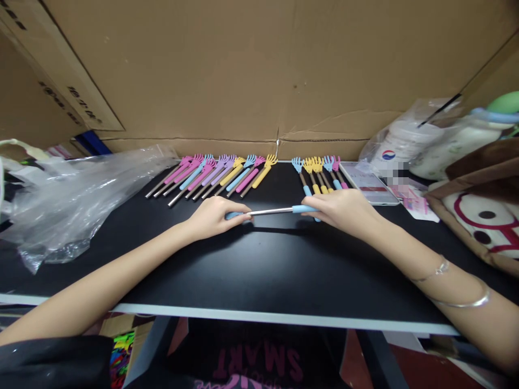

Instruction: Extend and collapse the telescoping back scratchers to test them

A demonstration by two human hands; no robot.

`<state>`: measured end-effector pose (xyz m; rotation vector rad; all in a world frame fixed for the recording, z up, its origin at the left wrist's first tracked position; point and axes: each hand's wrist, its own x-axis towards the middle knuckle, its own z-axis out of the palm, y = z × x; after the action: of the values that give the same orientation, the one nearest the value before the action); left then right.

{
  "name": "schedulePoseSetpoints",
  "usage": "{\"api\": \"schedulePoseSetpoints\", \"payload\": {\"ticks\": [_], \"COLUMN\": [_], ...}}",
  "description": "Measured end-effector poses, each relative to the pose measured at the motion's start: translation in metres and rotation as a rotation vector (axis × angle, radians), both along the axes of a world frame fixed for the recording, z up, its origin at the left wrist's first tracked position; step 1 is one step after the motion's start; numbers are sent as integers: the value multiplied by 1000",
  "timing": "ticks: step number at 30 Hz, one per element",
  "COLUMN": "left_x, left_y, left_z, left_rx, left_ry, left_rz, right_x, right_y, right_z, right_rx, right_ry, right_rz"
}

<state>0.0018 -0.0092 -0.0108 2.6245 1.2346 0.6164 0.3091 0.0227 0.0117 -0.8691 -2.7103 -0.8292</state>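
Held level above the black table (pixel 259 270) is a back scratcher (pixel 273 211) with a steel rod and light blue ends. My left hand (pixel 219 217) is closed around its left end, covering most of that blue part. At the other end, the fingers of my right hand (pixel 340 212) grip the blue handle. Behind my left hand lies a row of back scratchers (pixel 214 175) in pink, blue, purple and yellow, claws pointing to the wall. A smaller group (pixel 320 175), in blue, yellow and pink, lies behind my right hand, which partly hides it.
A crumpled clear plastic bag (pixel 81 200) covers the table's left side. To the right are a phone (pixel 368 183), a lidded white cup (pixel 405 143) in plastic, a bottle (pixel 454 143) and a brown bag (pixel 482 205). A cardboard wall (pixel 259 70) closes off the back.
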Motion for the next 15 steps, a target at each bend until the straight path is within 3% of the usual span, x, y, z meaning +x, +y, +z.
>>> {"api": "schedulePoseSetpoints", "payload": {"ticks": [5,8,11,15], "left_x": [3,3,3,2], "left_y": [-2,-3,-2,-2], "left_z": [6,5,1,-2], "left_rx": [-170,-164,-15,312], "left_ry": [-18,15,61,108], "left_rz": [-36,-22,12,65], "right_x": [-2,-3,-4,-6], "right_y": [-2,-2,-4,-5], "right_z": [3,3,2,-2], "right_rx": [18,26,38,32], "right_ry": [-1,0,14,58], "right_rz": [19,41,38,-33]}}
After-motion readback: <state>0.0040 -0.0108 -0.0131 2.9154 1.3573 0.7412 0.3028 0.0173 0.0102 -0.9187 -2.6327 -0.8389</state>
